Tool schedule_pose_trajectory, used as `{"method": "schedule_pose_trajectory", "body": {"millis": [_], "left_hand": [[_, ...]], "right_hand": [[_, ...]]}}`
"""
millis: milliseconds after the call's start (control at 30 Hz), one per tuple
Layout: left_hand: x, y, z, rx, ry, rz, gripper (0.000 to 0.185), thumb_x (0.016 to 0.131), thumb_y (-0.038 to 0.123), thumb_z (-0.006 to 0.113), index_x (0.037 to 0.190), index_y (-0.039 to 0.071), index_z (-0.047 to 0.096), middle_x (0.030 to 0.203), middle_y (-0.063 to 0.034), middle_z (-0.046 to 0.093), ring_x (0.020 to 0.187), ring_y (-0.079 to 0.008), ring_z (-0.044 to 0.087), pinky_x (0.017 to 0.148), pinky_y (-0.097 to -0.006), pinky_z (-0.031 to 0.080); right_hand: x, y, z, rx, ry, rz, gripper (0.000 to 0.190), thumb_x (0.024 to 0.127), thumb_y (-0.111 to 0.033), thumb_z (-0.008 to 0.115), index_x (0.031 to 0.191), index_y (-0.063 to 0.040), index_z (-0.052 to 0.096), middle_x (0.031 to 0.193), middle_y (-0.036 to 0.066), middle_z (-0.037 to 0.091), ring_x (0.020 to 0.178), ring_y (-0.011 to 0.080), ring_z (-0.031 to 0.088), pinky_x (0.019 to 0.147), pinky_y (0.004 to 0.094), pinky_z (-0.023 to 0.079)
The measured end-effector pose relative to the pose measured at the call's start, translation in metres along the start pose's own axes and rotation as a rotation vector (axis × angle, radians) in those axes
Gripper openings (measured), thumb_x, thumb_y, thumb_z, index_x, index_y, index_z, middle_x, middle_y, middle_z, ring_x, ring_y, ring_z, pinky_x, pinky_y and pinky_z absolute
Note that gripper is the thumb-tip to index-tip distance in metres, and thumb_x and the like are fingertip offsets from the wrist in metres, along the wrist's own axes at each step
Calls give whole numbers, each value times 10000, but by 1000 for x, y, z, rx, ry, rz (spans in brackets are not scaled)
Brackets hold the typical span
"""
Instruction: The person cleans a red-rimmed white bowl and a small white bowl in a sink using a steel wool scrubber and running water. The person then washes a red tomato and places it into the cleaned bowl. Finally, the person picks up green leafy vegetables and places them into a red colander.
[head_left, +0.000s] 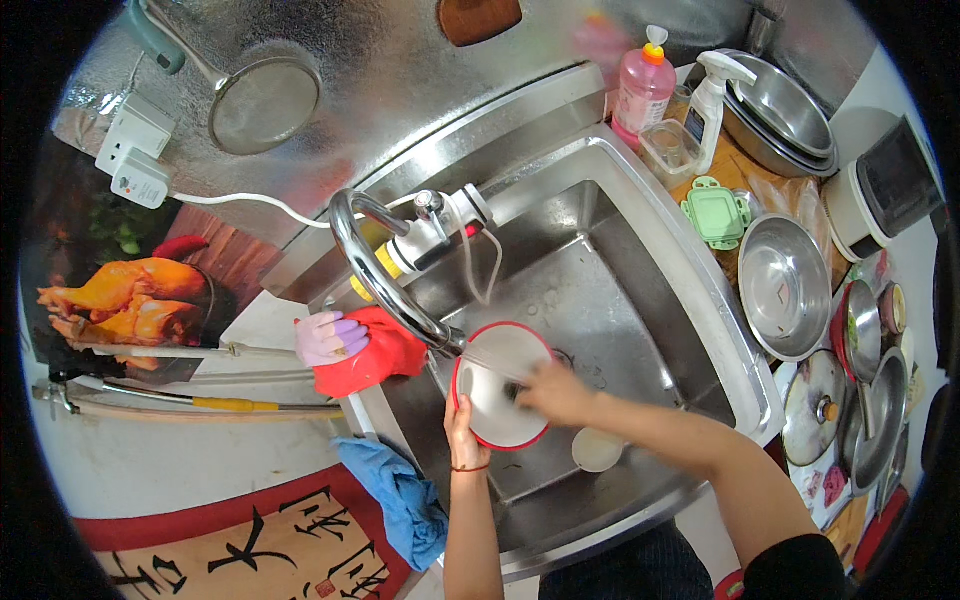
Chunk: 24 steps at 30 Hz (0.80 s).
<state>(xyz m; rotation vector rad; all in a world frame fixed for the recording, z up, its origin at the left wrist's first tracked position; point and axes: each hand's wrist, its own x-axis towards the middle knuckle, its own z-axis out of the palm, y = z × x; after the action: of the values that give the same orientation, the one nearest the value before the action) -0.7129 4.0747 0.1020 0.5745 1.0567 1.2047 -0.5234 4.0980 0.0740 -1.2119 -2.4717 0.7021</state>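
Observation:
My left hand grips the near left side of a white bowl with a red rim, tilted over the sink. My right hand is blurred by motion at the bowl's right side, its fingers over the inside. A small dark patch shows at those fingertips; whether it is something held cannot be told. From the curved chrome faucet, a stream of water runs into the bowl. A small pale round dish or lid lies on the floor of the stainless steel sink, below my right forearm.
Red and purple rubber gloves and a blue cloth hang at the sink's left edge. To the right stand a pink soap bottle, a spray bottle, a green lid and a steel basin. A strainer hangs behind.

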Motion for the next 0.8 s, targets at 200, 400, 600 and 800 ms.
{"method": "schedule_pose_trajectory", "body": {"millis": [200,400,600,800], "left_hand": [[7,-1,0,-130,222,-41,468,994,289,528,1382,41,442,1298,-107,556,1153,-238,563,965,-384,465],[21,21,8,-246,68,-371,515,1008,446,461,1358,69,475,1286,-93,577,1169,-242,558,981,-387,460],[30,-6,-33,16,34,-295,708,996,583,315,1470,59,340,1472,-105,429,1351,-252,404,1117,-413,322],[11,-5,-40,-368,-227,-169,582,999,360,479,1464,46,327,1474,-114,422,1352,-281,412,1116,-466,329]], "right_hand": [[-19,-10,8,635,-55,72,366,802,-280,712,1131,-124,675,1199,136,559,1114,377,521,947,447,455],[-5,-23,-12,472,115,-98,493,693,-223,815,1150,-109,667,1209,151,548,1076,320,571,980,399,441],[17,5,-70,1487,46,391,318,807,-153,752,1090,-27,677,1070,64,663,962,171,629,871,310,494],[22,37,-52,1540,292,826,267,864,-176,724,1087,-35,682,1061,72,664,910,125,626,732,268,524]]}}
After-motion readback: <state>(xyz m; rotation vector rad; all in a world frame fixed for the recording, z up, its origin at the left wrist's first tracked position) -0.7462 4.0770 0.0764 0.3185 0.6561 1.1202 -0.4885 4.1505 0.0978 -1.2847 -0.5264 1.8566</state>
